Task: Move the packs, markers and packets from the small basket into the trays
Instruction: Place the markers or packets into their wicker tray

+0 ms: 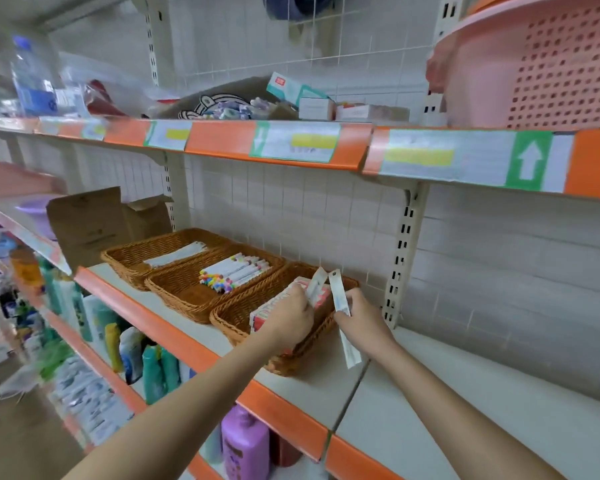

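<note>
We are reaching both arms onto the middle shelf [430, 393], where three wicker trays sit in a row touching one another. Our left hand [293, 315] is hovering over the nearest wicker tray [229, 317], its grip curled round a narrow white packet [316, 287] that is standing nearly upright above the red-and-white packs [274, 311] already lying inside this tray. Our right hand [362, 318] is sitting just beside the tray's right rim, its grip pinching a second, longer white packet [342, 317] that is hanging tilted, the top end rising near the first packet and the bottom end pointing down toward the shelf in front of the tray. The two packets are standing close together at their tops, though we cannot tell whether they are touching. The middle wicker tray [184, 289] is holding a bundle of white markers [234, 271] with coloured caps, lying side by side. The far wicker tray [132, 261] is holding flat white packets [175, 255]. Behind it an open cardboard box [90, 223] is standing at the back of the shelf. On the shelf above, a pink perforated basket [534, 67] is sitting at the right, with small boxes [305, 97] near the middle. Below, bottles [153, 372] are lining the lower shelf.
</note>
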### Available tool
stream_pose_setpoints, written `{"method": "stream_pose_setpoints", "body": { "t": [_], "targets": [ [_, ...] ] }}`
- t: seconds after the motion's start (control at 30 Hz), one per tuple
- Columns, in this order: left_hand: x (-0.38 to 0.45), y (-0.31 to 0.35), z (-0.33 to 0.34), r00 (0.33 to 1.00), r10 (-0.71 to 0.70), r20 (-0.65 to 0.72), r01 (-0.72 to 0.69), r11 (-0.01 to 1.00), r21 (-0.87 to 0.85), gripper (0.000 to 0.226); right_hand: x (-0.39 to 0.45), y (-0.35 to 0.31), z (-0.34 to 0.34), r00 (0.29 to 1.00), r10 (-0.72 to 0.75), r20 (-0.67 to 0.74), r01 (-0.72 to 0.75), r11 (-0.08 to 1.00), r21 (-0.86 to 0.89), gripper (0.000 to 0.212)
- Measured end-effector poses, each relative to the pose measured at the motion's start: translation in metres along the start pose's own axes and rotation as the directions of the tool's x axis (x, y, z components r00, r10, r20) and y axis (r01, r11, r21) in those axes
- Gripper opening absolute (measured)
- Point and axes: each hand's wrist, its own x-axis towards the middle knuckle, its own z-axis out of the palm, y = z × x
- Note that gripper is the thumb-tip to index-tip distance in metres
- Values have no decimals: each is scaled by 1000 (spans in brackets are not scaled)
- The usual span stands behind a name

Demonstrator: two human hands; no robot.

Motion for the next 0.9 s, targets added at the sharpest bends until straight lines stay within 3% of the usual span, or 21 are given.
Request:
{"method": "stream_pose_setpoints", "body": {
  "t": [0.4, 0.53, 0.73, 0.9],
  "targets": [
    [59, -73, -53, 999, -7, -42, 6, 1000, -24, 23, 78, -56, 65, 998, -50, 29, 50, 999, 14, 21],
    [77, -117, -84, 999, 14, -36, -16, 999, -30, 6, 103, -96, 104, 999, -36, 32, 35, 999, 29, 29],
    [100, -207, -162, 999, 2, -41, -1, 1000, 29, 23, 138, -180, 181, 999, -22, 48, 21, 1000, 12, 39],
    [118, -269, -207, 998, -16, -57, 18, 999, 39, 9, 162, -223, 225, 997, -29, 69, 26, 999, 40, 40]
  ]
}}
